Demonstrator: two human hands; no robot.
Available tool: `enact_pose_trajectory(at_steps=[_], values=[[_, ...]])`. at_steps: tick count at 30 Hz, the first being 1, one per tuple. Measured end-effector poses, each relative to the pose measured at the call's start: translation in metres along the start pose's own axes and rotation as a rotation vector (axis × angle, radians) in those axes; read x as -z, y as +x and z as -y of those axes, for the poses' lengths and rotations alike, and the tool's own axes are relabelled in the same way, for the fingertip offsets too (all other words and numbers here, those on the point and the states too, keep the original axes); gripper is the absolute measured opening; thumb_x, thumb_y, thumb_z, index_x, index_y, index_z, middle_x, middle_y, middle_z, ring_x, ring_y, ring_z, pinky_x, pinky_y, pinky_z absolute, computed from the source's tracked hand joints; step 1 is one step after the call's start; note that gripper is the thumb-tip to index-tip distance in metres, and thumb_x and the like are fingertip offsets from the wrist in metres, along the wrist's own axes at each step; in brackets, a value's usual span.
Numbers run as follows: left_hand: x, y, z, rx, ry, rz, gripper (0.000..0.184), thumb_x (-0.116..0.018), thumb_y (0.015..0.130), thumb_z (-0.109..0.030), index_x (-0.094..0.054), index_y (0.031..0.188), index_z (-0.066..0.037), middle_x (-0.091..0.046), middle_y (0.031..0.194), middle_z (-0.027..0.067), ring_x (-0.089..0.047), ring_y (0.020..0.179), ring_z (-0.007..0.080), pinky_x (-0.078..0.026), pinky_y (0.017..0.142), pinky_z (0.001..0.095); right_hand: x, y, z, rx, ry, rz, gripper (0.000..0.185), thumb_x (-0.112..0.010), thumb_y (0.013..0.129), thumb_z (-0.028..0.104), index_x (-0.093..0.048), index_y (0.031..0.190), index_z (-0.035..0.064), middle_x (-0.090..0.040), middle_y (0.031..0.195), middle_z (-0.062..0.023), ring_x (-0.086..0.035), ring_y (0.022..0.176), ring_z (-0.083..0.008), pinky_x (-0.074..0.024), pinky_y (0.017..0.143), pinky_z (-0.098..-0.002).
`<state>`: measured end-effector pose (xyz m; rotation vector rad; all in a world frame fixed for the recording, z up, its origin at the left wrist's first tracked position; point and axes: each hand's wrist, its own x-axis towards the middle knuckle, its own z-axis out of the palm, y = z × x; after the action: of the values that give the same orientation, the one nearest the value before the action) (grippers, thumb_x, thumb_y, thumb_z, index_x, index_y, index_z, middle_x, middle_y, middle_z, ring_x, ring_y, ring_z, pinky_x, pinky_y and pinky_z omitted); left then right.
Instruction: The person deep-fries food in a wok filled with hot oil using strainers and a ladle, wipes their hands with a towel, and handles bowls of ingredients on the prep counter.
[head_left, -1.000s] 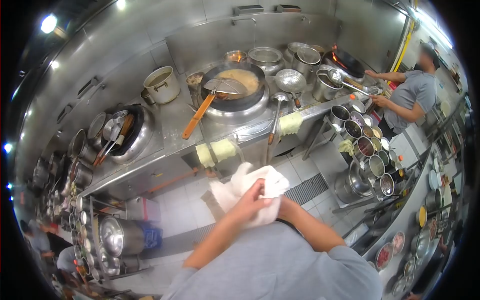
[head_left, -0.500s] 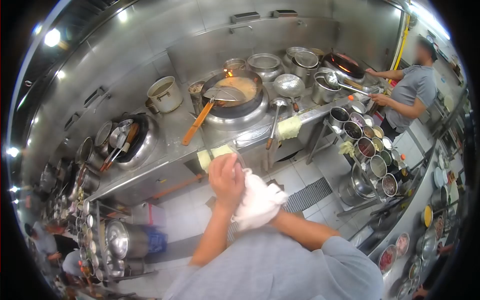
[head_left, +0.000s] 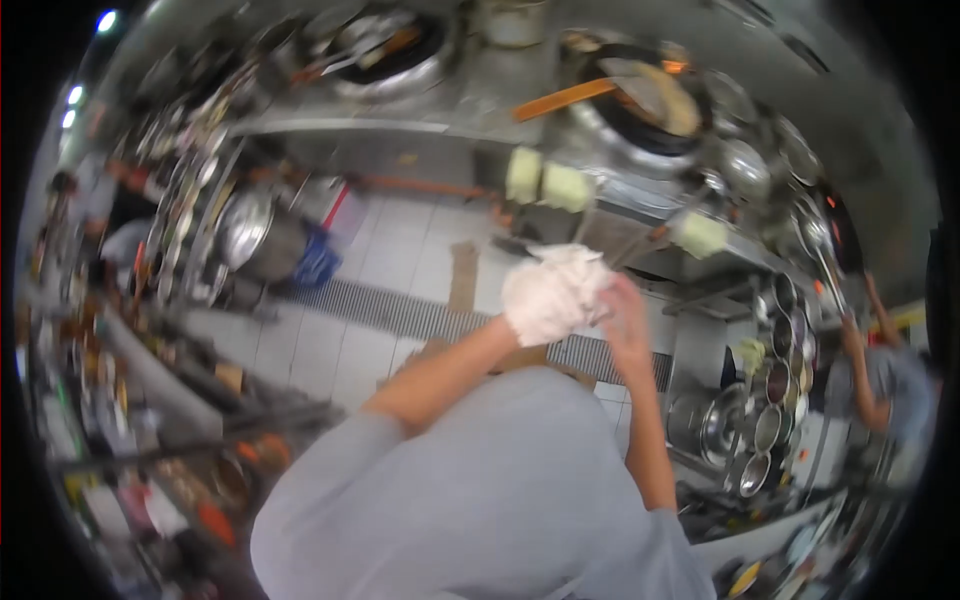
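A crumpled white cloth (head_left: 556, 292) covers my left hand, so that only the wrist (head_left: 505, 338) and forearm come out from under it. The fingers inside are hidden, but the cloth stays bunched around them. Just to its right is my right hand (head_left: 626, 312), bare and somewhat smeared by motion. Its fingers look bent and apart, close against the cloth's edge; whether they touch it I cannot tell. Both hands are in front of my body, over the floor and below the stove's front edge.
Beyond stands the steel stove counter (head_left: 470, 112) with a wok (head_left: 640, 125), a ladle-like tool's orange handle (head_left: 563, 101) across it. Folded yellowish cloths (head_left: 566, 188) hang at its edge. Left is a large lidded pot (head_left: 245, 228); right, several containers (head_left: 768, 425) and a co-worker (head_left: 880, 385).
The white cloth has passed from my right hand to my left. My view has turned left and downward, bringing more floor and the left side into sight.
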<state>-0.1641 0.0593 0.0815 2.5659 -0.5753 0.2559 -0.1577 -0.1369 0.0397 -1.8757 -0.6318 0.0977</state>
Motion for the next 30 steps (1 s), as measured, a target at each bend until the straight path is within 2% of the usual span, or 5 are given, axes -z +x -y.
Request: enact_pose_trajectory(at_steps=[4, 14, 17, 26, 30], values=[[-0.089, -0.015, 0.035, -0.053, 0.059, -0.229, 0.024, -0.049, 0.085, -0.026, -0.060, 0.097, -0.009, -0.061, 0.104, 0.0093, -0.059, 0.096, 0.0234, -0.047, 0.078, 0.0388, -0.041, 0.009, 0.015, -0.428, 1.119, -0.176, 0.057, -0.050, 0.096, 0.037, -0.036, 0.141, 0.0054, -0.039, 0.145, -0.0107, -0.042, 0.130, -0.0268, -0.0322, 0.109, -0.0386], [-0.044, -0.007, 0.024, -0.068, -0.902, 0.035, 0.026, -0.059, 0.085, -0.015, -0.061, 0.108, -0.004, -0.064, 0.111, 0.0102, -0.062, 0.100, 0.0226, -0.047, 0.088, 0.0356, -0.035, 0.044, 0.016, -0.334, 1.556, 0.449, 0.050, -0.037, 0.099, 0.046, -0.047, 0.125, 0.0034, -0.058, 0.121, -0.0169, -0.056, 0.112, -0.0299, -0.0467, 0.096, -0.0415], [-0.049, -0.026, 0.074, 0.188, -2.075, 0.114, 0.026, -0.057, 0.091, -0.017, -0.061, 0.111, -0.002, -0.063, 0.114, 0.0082, -0.060, 0.104, 0.0194, -0.046, 0.094, 0.0346, -0.051, 0.041, 0.035, -0.632, 0.951, -0.203, 0.027, -0.048, 0.098, 0.029, -0.059, 0.102, 0.0048, -0.062, 0.104, -0.0082, -0.059, 0.100, -0.0188, -0.0470, 0.089, -0.0339], [-0.086, -0.023, 0.000, 0.401, -2.372, 0.082, 0.070, -0.036, 0.094, -0.059, -0.033, 0.142, -0.008, -0.044, 0.139, 0.0123, -0.043, 0.127, 0.0300, -0.034, 0.107, 0.0418, -0.018, 0.055, 0.081, 0.407, -0.264, -0.233, 0.021, -0.056, 0.088, 0.019, -0.069, 0.098, 0.0056, -0.062, 0.118, -0.0133, -0.050, 0.115, -0.0358, -0.0390, 0.099, -0.0435], [-0.046, 0.004, -0.014, 0.381, -2.141, -0.177, 0.070, -0.033, 0.095, -0.060, -0.037, 0.139, -0.006, -0.049, 0.133, 0.0114, -0.046, 0.122, 0.0252, -0.040, 0.100, 0.0387, -0.049, 0.048, 0.030, 0.310, -0.409, -0.228, 0.049, -0.051, 0.089, 0.015, -0.043, 0.137, 0.0063, -0.034, 0.147, -0.0172, -0.034, 0.134, -0.0335, -0.0283, 0.110, -0.0408]])
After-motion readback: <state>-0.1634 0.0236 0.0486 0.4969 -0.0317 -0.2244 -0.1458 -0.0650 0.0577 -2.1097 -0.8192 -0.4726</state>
